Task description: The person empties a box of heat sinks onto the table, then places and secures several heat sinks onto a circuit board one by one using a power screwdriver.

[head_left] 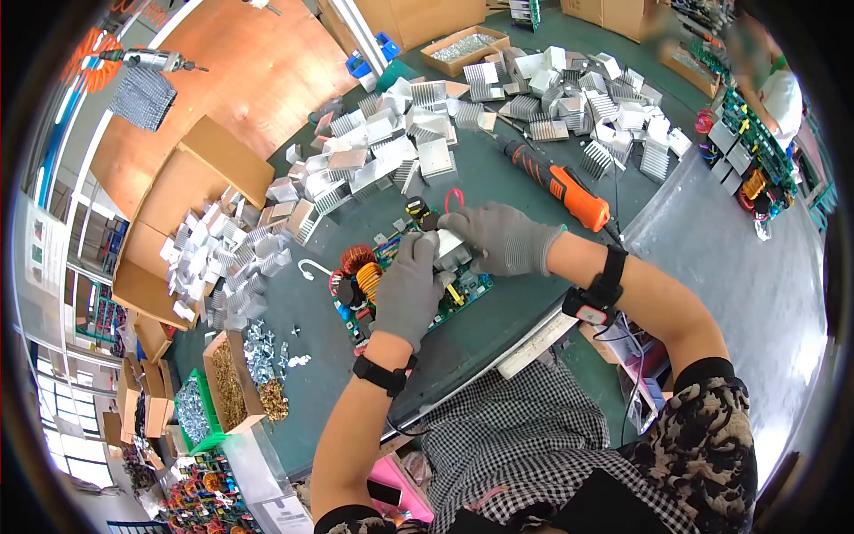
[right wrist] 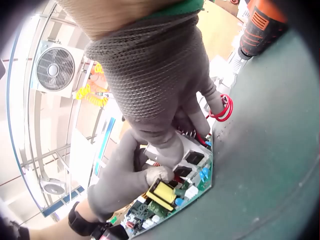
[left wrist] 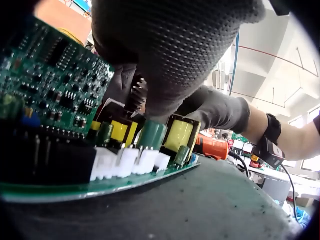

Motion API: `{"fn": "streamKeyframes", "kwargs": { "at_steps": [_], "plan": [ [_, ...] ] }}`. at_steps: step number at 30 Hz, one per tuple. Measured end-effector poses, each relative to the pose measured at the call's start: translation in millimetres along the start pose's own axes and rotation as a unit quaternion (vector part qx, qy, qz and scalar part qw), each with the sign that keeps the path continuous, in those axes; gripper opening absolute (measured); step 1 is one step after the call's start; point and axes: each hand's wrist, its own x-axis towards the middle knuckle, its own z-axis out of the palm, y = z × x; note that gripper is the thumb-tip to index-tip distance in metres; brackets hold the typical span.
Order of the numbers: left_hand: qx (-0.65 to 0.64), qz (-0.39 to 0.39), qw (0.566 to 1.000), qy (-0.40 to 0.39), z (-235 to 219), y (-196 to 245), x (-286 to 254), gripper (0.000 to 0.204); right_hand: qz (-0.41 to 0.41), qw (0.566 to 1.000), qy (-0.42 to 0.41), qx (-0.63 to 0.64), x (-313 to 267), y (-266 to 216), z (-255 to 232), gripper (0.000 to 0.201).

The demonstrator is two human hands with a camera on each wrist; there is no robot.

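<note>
A green circuit board (head_left: 463,296) crowded with components lies on the dark table, copper coils (head_left: 358,258) at its left end. Both gloved hands meet over its middle, around a silver metal heat sink (head_left: 447,242). My left hand (head_left: 407,289) reaches in from the near side, thumb and fingers curled at the heat sink. From the right, my right hand (head_left: 503,238) grips the heat sink, thumb low and fingers bent over it. A red wire loop (right wrist: 223,110) sticks out by its outer fingers. The gloves hide much of the heat sink.
An orange power screwdriver (head_left: 574,196) lies right of the board. Many loose finned heat sinks (head_left: 391,147) spread behind, with more in a cardboard box (head_left: 147,276) at left. Small hardware fills a carton (head_left: 233,383) and a green bin (head_left: 200,414). Another populated board (head_left: 752,151) stands far right.
</note>
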Motion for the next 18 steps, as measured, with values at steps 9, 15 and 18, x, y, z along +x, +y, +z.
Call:
{"fn": "streamKeyframes", "kwargs": {
  "at_steps": [9, 15, 18],
  "plan": [
    [-0.003, 0.012, 0.999, 0.038, 11.4, -6.8, -1.6, 0.054, 0.021, 0.998, 0.053, 0.022, 3.1, 2.7, 17.8, 0.055],
    [-0.013, -0.023, 0.999, 0.027, 7.5, -0.2, -3.8, 0.052, 0.127, 0.953, 0.134, 0.238, -15.4, 18.1, -22.3, 0.042],
    [-0.021, -0.033, 0.999, 0.018, 4.5, 1.9, -1.9, 0.053, 0.264, 0.942, 0.209, 0.011, -43.6, 70.9, -53.7, 0.036]
  ]
}}
